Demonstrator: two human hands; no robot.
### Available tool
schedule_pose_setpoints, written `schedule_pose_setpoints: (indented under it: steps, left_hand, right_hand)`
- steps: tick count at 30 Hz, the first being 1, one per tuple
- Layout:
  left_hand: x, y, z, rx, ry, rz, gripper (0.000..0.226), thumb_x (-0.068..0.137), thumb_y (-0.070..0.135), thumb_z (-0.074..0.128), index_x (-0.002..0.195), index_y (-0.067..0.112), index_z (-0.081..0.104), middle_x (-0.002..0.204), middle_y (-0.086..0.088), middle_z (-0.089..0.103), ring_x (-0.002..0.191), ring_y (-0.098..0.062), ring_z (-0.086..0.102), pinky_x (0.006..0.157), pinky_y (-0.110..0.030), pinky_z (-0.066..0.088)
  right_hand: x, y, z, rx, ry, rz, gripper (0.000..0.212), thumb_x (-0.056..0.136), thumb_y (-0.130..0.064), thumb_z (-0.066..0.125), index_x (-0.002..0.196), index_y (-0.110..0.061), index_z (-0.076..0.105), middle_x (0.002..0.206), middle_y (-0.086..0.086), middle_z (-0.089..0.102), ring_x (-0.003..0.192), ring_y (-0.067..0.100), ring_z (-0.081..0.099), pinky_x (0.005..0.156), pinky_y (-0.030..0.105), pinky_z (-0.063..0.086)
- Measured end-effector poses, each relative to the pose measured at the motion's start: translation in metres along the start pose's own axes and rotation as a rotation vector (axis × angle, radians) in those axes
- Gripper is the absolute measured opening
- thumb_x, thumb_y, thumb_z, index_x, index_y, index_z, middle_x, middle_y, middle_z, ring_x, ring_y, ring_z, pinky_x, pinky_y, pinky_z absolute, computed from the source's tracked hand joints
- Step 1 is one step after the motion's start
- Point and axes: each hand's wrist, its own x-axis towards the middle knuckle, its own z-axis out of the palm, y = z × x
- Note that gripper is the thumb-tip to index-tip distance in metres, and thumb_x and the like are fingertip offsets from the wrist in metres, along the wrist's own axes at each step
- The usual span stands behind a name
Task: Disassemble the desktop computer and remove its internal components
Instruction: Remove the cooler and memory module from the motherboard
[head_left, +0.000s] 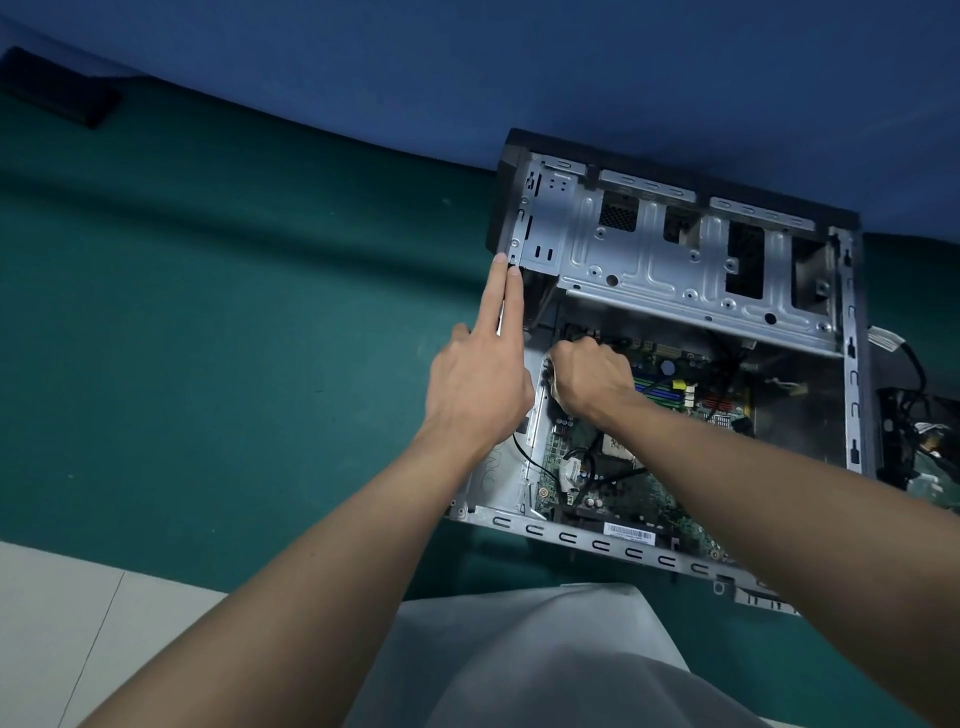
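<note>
The desktop computer (597, 545) lies on its side on a green mat (234, 338), right of centre in our view, with its side panel off and its inside facing up at us. Its green motherboard (623, 499) fills the nearer half of the case. A bare metal drive cage (649, 260) spans the farther half, and its cut-outs show dark space beneath. Our right hand (592, 379) reaches into the case at the far left corner of the motherboard. Its fingers are curled down in a tight fist beside the green and blue memory slots (657, 389), and we cannot tell what they grip, if anything, because the knuckles hide it. Our left hand (478, 384) rests on the case's left wall with the index and middle fingers (506, 296) straight, together and pressed along the metal edge, their tips at the corner of the drive cage. A thin black cable (530, 460) loops from under that wrist across the board. A barcode label (629, 532) sits on the board near the slotted rail closest to us. Just beside the case's right wall lies a cluster of black parts and wires (919, 436). A flat dark object (57, 88) rests on the mat well apart, at the far left. A blue backdrop (467, 62) rises behind the mat, a white garment (545, 660) covers our lap, and pale floor (52, 623) shows at the lower left.
</note>
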Motion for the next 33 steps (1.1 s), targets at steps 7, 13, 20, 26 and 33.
schedule_pose_setpoints:
  steps: [7,13,20,26,33]
  left_hand:
    - [0.0,0.0,-0.002,0.016,-0.004,0.0,0.086,0.089,0.02,0.053,0.154,0.013,-0.003,0.159,0.007,-0.021,0.08,-0.026,0.051,0.059,-0.035,0.042]
    - [0.0,-0.004,0.001,0.197,0.025,0.059,0.087,0.094,0.033,0.051,0.153,0.009,-0.008,0.161,-0.004,-0.014,0.145,-0.034,0.011,0.112,-0.042,0.025]
    - [0.008,0.051,0.013,0.26,-0.019,0.334,0.09,0.093,0.036,0.05,0.152,0.009,-0.013,0.161,-0.006,-0.014,0.148,-0.02,-0.011,0.115,-0.034,-0.01]
    - [0.017,0.122,0.034,0.242,-0.147,0.347,0.081,0.097,0.044,0.042,0.153,0.014,-0.007,0.162,-0.006,-0.011,0.148,-0.022,-0.011,0.115,-0.037,-0.012]
    - [0.011,0.166,0.044,0.184,-0.18,0.236,0.086,0.096,0.042,0.048,0.153,0.008,-0.007,0.161,-0.013,-0.012,0.148,-0.026,-0.012,0.112,-0.035,-0.008]
  right_hand:
    - [-0.002,-0.008,-0.002,-0.047,-0.026,-0.03,0.011,0.083,-0.009,0.049,0.086,-0.006,0.059,0.091,0.017,0.064,0.073,0.033,0.054,0.061,0.033,0.036]
    - [-0.035,-0.007,-0.031,0.081,0.111,-0.009,0.014,0.071,-0.003,0.052,0.063,-0.011,0.043,0.07,0.011,0.058,0.068,0.032,0.059,0.056,0.033,0.038]
    - [-0.111,0.071,-0.076,0.268,0.41,0.216,0.01,0.084,-0.022,0.055,0.082,-0.019,0.065,0.083,0.006,0.069,0.08,0.032,0.062,0.061,0.032,0.042]
    - [-0.172,0.191,-0.07,0.461,0.482,0.577,0.014,0.084,-0.023,0.059,0.078,-0.014,0.068,0.077,0.014,0.068,0.076,0.037,0.061,0.065,0.036,0.049]
    - [-0.183,0.247,0.014,0.546,0.183,0.747,0.017,0.088,-0.02,0.054,0.087,-0.009,0.067,0.092,0.02,0.066,0.085,0.037,0.063,0.076,0.041,0.054]
